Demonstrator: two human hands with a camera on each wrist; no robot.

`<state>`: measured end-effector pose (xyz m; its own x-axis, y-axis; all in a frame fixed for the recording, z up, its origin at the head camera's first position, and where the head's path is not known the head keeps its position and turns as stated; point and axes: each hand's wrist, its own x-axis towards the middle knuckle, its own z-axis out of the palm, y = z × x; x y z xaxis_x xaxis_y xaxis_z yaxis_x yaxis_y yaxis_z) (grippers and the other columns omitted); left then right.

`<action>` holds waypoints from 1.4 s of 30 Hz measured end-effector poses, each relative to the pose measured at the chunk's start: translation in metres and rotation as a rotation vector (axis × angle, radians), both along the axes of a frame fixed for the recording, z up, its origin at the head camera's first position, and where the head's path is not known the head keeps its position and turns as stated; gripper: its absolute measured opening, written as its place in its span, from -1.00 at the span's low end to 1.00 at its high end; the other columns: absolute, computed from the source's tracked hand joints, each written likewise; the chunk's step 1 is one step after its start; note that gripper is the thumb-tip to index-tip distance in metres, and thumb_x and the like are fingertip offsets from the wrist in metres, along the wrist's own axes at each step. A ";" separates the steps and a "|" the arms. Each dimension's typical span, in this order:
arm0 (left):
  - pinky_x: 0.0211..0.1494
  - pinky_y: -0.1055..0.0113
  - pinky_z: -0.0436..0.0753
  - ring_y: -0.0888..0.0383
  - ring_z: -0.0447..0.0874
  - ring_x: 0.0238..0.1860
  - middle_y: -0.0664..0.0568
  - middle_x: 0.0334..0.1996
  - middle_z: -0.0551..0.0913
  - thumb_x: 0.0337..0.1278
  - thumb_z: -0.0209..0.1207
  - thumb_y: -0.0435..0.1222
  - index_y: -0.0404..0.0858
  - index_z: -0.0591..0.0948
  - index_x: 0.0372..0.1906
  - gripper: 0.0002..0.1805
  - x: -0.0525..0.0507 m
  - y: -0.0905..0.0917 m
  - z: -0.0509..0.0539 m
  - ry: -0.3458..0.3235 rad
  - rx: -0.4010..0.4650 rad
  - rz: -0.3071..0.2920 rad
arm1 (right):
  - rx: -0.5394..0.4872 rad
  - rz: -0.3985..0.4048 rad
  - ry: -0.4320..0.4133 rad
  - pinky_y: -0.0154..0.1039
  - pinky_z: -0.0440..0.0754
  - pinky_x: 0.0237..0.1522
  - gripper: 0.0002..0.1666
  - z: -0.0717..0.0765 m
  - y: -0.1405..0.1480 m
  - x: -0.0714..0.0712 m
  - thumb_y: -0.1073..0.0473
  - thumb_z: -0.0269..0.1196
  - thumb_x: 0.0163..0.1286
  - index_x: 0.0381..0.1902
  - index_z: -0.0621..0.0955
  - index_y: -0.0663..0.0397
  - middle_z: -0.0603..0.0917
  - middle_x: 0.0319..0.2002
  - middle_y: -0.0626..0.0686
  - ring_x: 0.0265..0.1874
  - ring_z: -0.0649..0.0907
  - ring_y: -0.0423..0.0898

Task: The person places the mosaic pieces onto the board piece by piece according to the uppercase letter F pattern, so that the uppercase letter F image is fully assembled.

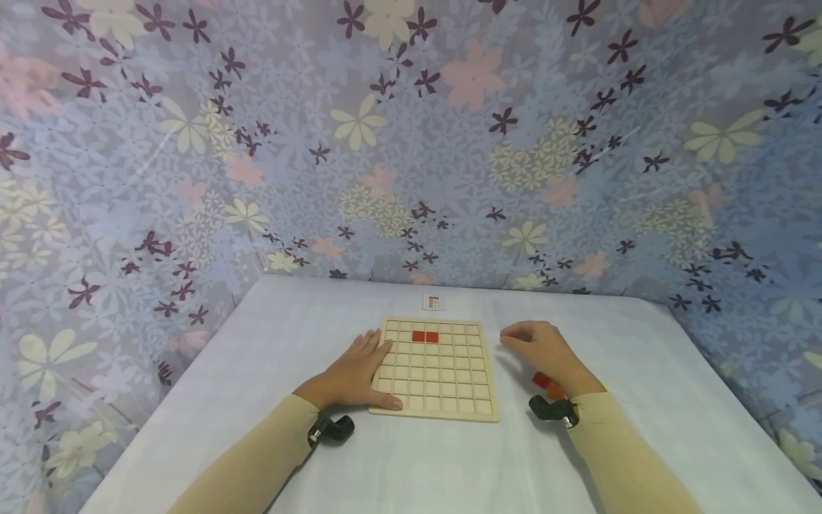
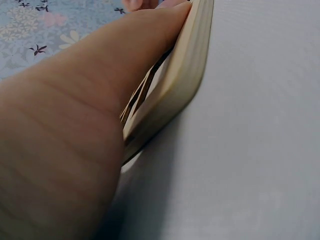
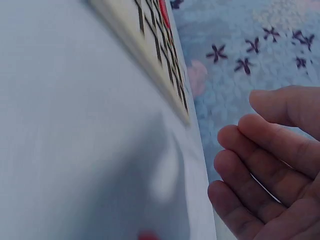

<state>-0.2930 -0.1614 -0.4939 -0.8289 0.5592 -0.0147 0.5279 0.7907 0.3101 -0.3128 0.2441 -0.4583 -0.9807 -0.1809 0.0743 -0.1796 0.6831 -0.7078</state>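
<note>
A square wooden grid board (image 1: 433, 385) lies on the white-covered table. Two red square tiles (image 1: 426, 337) sit side by side in cells of its upper part. My left hand (image 1: 353, 375) rests on the board's left side, fingers spread along the edge and thumb across the near left corner. In the left wrist view that thumb lies over the rim (image 2: 192, 60). Right of the board hovers my right hand (image 1: 542, 350), fingers loosely bent. The right wrist view shows a gap between thumb and fingertips (image 3: 227, 135), nothing held. Below that wrist lie a red piece (image 1: 542, 380) and an orange piece (image 1: 556, 391), partly hidden.
Behind the board lies a small card (image 1: 433, 303) printed with a grid pattern. A flowered cloth (image 1: 411, 143) hangs beyond the table's far edge and on both sides. Each wrist carries a black camera mount (image 1: 337, 430). The white tabletop (image 1: 424, 471) extends around the board.
</note>
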 end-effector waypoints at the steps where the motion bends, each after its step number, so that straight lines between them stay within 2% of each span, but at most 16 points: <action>1: 0.64 0.04 -0.22 -0.15 -0.30 0.67 -0.28 0.68 -0.18 -0.17 0.24 0.62 -0.28 0.04 0.71 0.51 0.000 0.000 0.001 -0.002 0.003 0.001 | 0.010 -0.011 -0.011 0.21 0.57 0.20 -0.56 0.000 0.005 0.003 -0.05 0.32 0.56 0.18 0.75 0.15 0.75 0.11 0.13 0.14 0.66 0.18; 8: 0.64 0.01 -0.22 -0.16 -0.28 0.67 -0.27 0.68 -0.16 -0.17 0.23 0.63 -0.27 0.06 0.71 0.50 -0.001 -0.001 -0.002 0.018 -0.007 0.003 | 0.072 -0.040 -0.048 0.14 0.65 0.12 -0.59 -0.001 0.030 0.019 0.00 0.37 0.52 0.13 0.74 0.18 0.76 0.02 0.12 0.05 0.70 0.14; 14: 0.64 0.01 -0.22 -0.17 -0.27 0.67 -0.28 0.68 -0.16 -0.17 0.22 0.64 -0.28 0.06 0.70 0.51 -0.001 0.001 -0.004 0.023 -0.001 -0.004 | 0.145 -0.049 -0.082 0.09 0.71 0.04 -0.54 -0.002 0.044 0.032 0.00 0.45 0.44 0.11 0.73 0.21 0.76 -0.01 0.15 -0.08 0.70 0.08; 19: 0.64 0.02 -0.21 -0.17 -0.27 0.67 -0.28 0.68 -0.16 -0.16 0.22 0.64 -0.29 0.05 0.71 0.51 0.000 0.001 -0.001 0.025 -0.005 -0.004 | 0.192 -0.007 -0.026 -0.03 0.74 -0.10 -0.58 -0.006 0.049 0.037 0.06 0.54 0.34 0.04 0.76 0.19 0.76 -0.12 0.05 -0.21 0.66 -0.01; 23: 0.64 0.02 -0.21 -0.18 -0.27 0.67 -0.28 0.68 -0.15 -0.15 0.23 0.63 -0.29 0.05 0.71 0.50 0.001 0.000 0.001 0.027 -0.012 -0.006 | 0.215 0.036 0.022 -0.03 0.71 -0.13 -0.61 -0.007 0.050 0.040 0.12 0.59 0.27 -0.01 0.77 0.18 0.74 -0.17 -0.01 -0.25 0.64 -0.05; 29: 0.64 0.02 -0.20 -0.18 -0.27 0.67 -0.30 0.67 -0.15 -0.14 0.23 0.62 -0.30 0.05 0.70 0.50 0.000 0.001 -0.001 0.021 -0.011 -0.012 | 0.264 0.062 0.039 -0.06 0.68 -0.18 -0.56 -0.007 0.050 0.047 0.17 0.65 0.17 -0.02 0.77 0.18 0.71 -0.18 -0.02 -0.30 0.57 -0.06; 34: 0.64 0.00 -0.19 -0.20 -0.26 0.66 -0.31 0.67 -0.14 -0.15 0.23 0.62 -0.30 0.06 0.70 0.50 0.000 0.002 -0.001 0.024 -0.005 -0.019 | 0.282 0.059 0.055 -0.06 0.69 -0.18 -0.55 -0.009 0.049 0.050 0.19 0.66 0.13 -0.04 0.77 0.19 0.70 -0.20 -0.02 -0.31 0.58 -0.06; 42: 0.64 0.03 -0.20 -0.18 -0.27 0.67 -0.30 0.67 -0.15 -0.15 0.24 0.62 -0.29 0.06 0.70 0.50 0.001 0.001 0.001 0.019 -0.002 -0.010 | 0.267 0.081 0.074 -0.01 0.71 -0.13 -0.63 -0.009 0.051 0.049 0.22 0.64 0.16 -0.09 0.77 0.16 0.72 -0.20 -0.03 -0.27 0.62 -0.07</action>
